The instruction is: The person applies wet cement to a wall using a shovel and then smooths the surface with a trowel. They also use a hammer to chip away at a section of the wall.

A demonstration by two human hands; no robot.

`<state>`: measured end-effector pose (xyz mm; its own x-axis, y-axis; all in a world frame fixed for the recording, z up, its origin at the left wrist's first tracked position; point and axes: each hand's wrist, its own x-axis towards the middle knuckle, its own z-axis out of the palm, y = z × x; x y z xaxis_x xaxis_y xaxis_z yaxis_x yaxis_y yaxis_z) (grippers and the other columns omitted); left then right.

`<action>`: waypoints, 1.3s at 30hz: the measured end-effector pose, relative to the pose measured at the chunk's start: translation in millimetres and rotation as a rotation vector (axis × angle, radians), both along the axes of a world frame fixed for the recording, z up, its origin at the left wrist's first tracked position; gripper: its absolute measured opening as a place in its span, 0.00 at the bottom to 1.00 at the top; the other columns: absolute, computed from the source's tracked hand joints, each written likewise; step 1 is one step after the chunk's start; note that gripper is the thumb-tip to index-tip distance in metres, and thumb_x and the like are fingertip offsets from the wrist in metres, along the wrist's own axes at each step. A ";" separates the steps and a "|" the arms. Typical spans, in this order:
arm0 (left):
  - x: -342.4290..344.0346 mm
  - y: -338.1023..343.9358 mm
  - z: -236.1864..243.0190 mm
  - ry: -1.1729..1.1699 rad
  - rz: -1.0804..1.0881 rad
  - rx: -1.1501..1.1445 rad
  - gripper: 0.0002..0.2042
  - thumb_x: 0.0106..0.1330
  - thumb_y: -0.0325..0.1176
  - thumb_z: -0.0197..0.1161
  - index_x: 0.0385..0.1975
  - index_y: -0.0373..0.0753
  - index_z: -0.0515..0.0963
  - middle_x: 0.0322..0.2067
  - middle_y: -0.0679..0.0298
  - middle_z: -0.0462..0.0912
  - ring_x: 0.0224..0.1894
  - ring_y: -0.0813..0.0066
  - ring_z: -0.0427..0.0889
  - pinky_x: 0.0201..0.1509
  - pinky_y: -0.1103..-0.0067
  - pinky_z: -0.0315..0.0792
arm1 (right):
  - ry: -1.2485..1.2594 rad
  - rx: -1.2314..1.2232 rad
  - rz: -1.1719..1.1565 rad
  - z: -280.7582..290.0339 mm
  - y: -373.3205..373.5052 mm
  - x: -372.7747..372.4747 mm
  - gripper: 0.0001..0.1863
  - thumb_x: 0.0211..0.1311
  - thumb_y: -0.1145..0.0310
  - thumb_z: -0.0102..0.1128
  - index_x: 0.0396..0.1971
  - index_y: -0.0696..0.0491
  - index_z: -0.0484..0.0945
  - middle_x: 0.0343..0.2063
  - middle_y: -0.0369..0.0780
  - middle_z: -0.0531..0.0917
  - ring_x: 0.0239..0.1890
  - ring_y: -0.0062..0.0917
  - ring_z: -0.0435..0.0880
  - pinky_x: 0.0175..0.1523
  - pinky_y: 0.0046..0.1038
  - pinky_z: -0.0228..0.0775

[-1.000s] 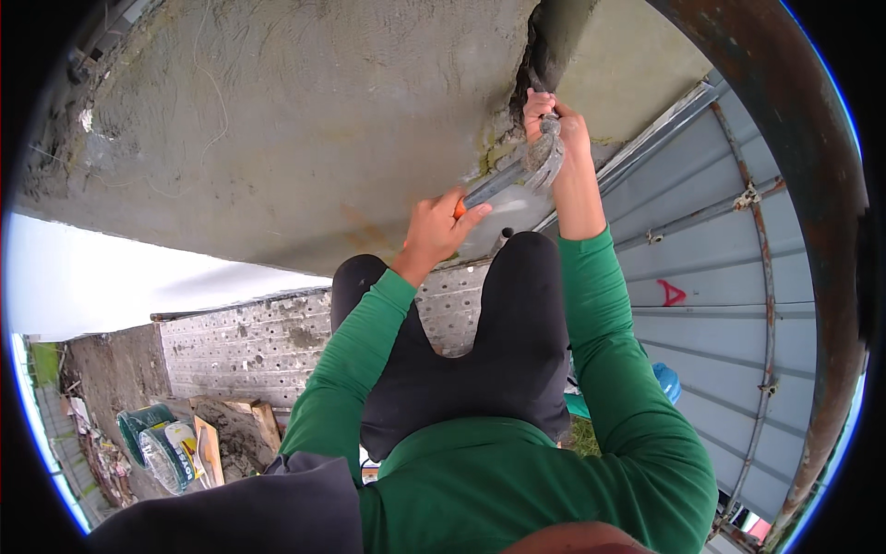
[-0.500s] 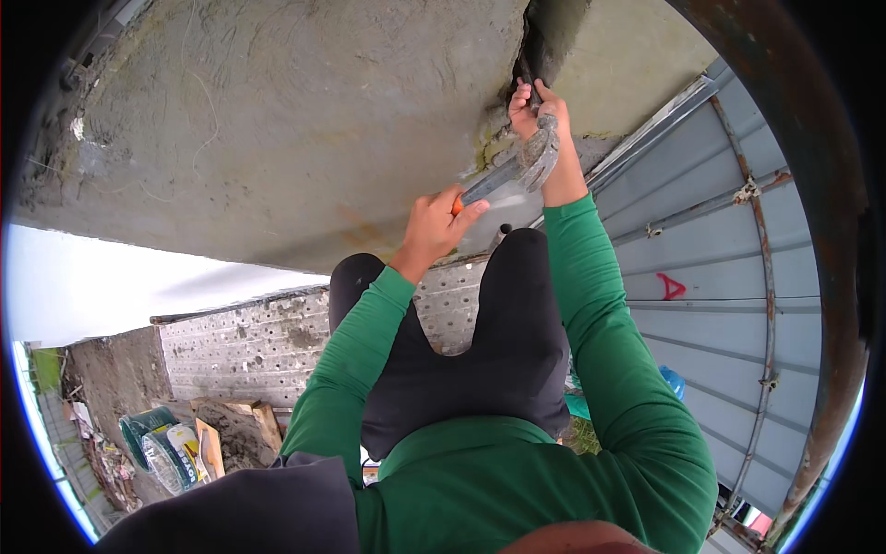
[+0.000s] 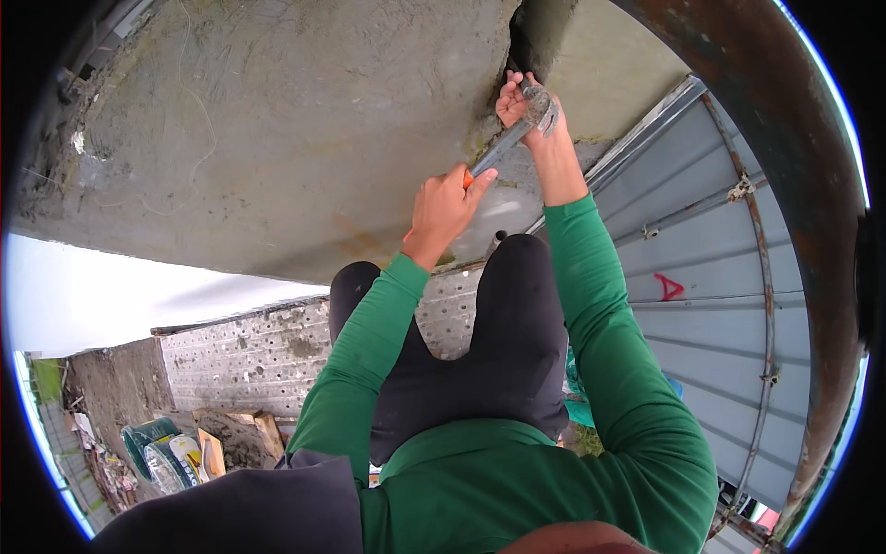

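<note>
My left hand [image 3: 441, 210] is closed round the orange grip of a claw hammer [image 3: 503, 147]. Dull grey cement-like crust covers the hammer's head, which is right at my right hand [image 3: 513, 103]. That hand's fingers are curled round a dark metal chisel [image 3: 524, 83], mostly hidden by the fingers and the hammer head; its tip cannot be made out. Both hands are in front of a grey cement-rendered wall [image 3: 305, 120], by a dark, narrow gap [image 3: 523, 42] between this wall and a paler wall section. The edge below the gap looks broken and rough.
A perforated metal plank [image 3: 249, 355] lies under my legs. Grey corrugated sheeting [image 3: 711, 268] with rusty rods rises at right, behind a thick rusty pipe [image 3: 821, 305]. Bags [image 3: 166, 452] and wood pieces [image 3: 268, 434] lie lower left. A short pipe end [image 3: 499, 237] stands near my knee.
The hammer head has moved up and in toward the end of the chisel, with my left hand shifting up and right. My right hand stays at the gap.
</note>
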<state>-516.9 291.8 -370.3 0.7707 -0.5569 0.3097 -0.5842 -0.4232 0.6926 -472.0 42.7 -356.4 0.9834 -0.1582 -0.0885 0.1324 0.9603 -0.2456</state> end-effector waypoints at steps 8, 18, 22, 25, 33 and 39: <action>6.3 3.2 3.3 -0.208 -0.097 -0.112 0.25 0.69 0.57 0.66 0.27 0.37 0.76 0.15 0.58 0.75 0.16 0.57 0.76 0.23 0.67 0.70 | 0.022 -0.002 -0.038 -2.1 -0.6 9.2 0.10 0.74 0.62 0.56 0.39 0.52 0.79 0.31 0.31 0.84 0.35 0.24 0.83 0.42 0.28 0.71; 8.3 -6.4 7.6 -0.171 0.023 0.066 0.27 0.70 0.58 0.64 0.26 0.36 0.75 0.14 0.56 0.74 0.17 0.51 0.76 0.24 0.65 0.71 | 0.006 0.019 -0.076 -13.3 -1.5 7.1 0.09 0.74 0.62 0.58 0.40 0.52 0.80 0.33 0.32 0.87 0.38 0.25 0.85 0.45 0.30 0.70; -1.5 -1.4 10.1 -0.170 -0.011 -0.033 0.28 0.68 0.62 0.63 0.24 0.38 0.74 0.16 0.59 0.78 0.18 0.54 0.78 0.23 0.63 0.72 | 0.057 0.075 -0.061 -10.6 3.0 8.4 0.10 0.74 0.60 0.57 0.37 0.51 0.80 0.32 0.33 0.88 0.37 0.26 0.86 0.43 0.31 0.71; 11.0 3.5 -1.0 -0.295 -0.118 -0.184 0.27 0.70 0.59 0.63 0.26 0.37 0.75 0.15 0.55 0.75 0.18 0.48 0.77 0.25 0.63 0.71 | 0.111 0.104 -0.071 -4.2 7.6 11.2 0.11 0.74 0.59 0.58 0.37 0.50 0.81 0.33 0.32 0.89 0.38 0.26 0.87 0.44 0.32 0.72; 0.5 4.1 7.9 -0.266 -0.062 -0.095 0.28 0.70 0.61 0.61 0.24 0.38 0.75 0.15 0.54 0.76 0.19 0.47 0.78 0.25 0.61 0.71 | 0.123 0.157 -0.061 -6.6 7.8 12.8 0.11 0.73 0.60 0.59 0.44 0.50 0.81 0.37 0.33 0.90 0.41 0.28 0.88 0.46 0.34 0.72; 10.4 1.7 9.3 -0.123 0.093 0.144 0.28 0.70 0.60 0.61 0.24 0.37 0.75 0.16 0.53 0.77 0.19 0.48 0.78 0.24 0.61 0.70 | 0.177 0.174 -0.113 -23.4 3.3 14.2 0.13 0.74 0.55 0.53 0.40 0.46 0.82 0.39 0.35 0.90 0.42 0.31 0.88 0.46 0.36 0.73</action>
